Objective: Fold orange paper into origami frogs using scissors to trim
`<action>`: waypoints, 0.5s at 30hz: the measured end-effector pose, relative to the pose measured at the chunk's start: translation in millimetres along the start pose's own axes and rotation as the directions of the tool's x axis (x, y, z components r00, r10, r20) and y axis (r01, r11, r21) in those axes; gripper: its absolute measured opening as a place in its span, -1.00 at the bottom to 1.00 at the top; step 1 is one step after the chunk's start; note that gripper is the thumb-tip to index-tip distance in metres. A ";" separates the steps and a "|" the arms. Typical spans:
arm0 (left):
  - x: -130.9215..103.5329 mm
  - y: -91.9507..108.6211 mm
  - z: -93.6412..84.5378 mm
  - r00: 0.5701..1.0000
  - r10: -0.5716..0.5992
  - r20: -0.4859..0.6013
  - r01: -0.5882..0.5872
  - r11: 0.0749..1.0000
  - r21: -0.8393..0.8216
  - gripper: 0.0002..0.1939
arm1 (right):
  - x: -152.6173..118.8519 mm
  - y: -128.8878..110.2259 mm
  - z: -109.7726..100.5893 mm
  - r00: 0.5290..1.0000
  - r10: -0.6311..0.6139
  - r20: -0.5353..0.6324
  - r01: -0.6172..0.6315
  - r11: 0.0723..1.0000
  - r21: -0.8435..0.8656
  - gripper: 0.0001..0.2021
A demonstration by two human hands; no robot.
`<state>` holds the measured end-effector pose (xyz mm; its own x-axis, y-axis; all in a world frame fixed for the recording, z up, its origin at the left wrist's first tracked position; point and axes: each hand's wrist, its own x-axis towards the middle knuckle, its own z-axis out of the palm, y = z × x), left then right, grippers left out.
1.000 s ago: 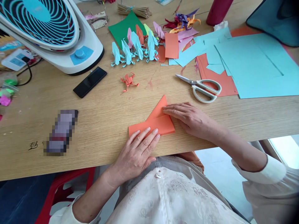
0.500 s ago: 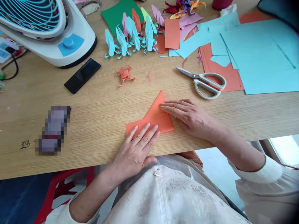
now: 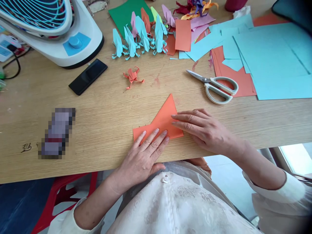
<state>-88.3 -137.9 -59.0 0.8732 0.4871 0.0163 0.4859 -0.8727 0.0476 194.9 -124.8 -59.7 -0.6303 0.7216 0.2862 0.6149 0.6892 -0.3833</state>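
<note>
A folded sheet of orange paper (image 3: 163,119) lies flat on the wooden table near its front edge, with one pointed corner reaching away from me. My left hand (image 3: 146,152) rests on its lower left part, palm down, fingers spread and holding nothing. At the paper's right edge, my right hand (image 3: 203,130) touches the surface with stretched fingertips; its thumb is partly hidden beneath. Beyond the paper sits a small orange origami figure (image 3: 133,77) with thin bent legs. Scissors (image 3: 211,85) with pale handles lie to the upper right, blades pointing left.
Several light blue origami figures (image 3: 131,44) stand at the back beside a green sheet (image 3: 119,14). Light blue sheets (image 3: 275,65) cover the right side. A white fan (image 3: 85,45), a black phone-like object (image 3: 88,76) and a blurred-out object (image 3: 57,133) are on the left.
My right hand has slid a little toward me and to the right along the paper's edge. My left hand stays in place on the paper. The whole view has shifted slightly.
</note>
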 end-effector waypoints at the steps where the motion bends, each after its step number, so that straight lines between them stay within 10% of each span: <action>1: -0.2 0.1 0.0 1.000 0.001 -0.002 -0.001 1.000 0.001 -0.20 | -3.3 -1.4 -0.2 1.000 -0.015 0.014 0.015 1.000 0.007 -0.56; 15: 0.7 -0.5 0.6 1.000 -0.003 -0.006 0.003 1.000 0.004 -0.19 | -15.3 0.2 -4.5 0.986 -0.096 0.136 0.094 0.995 0.022 -0.58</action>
<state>-87.9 -137.1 -59.6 0.8713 0.4902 0.0226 0.4890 -0.8712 0.0435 206.8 -135.5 -60.1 -0.7449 0.6366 0.1997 0.5425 0.7522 -0.3740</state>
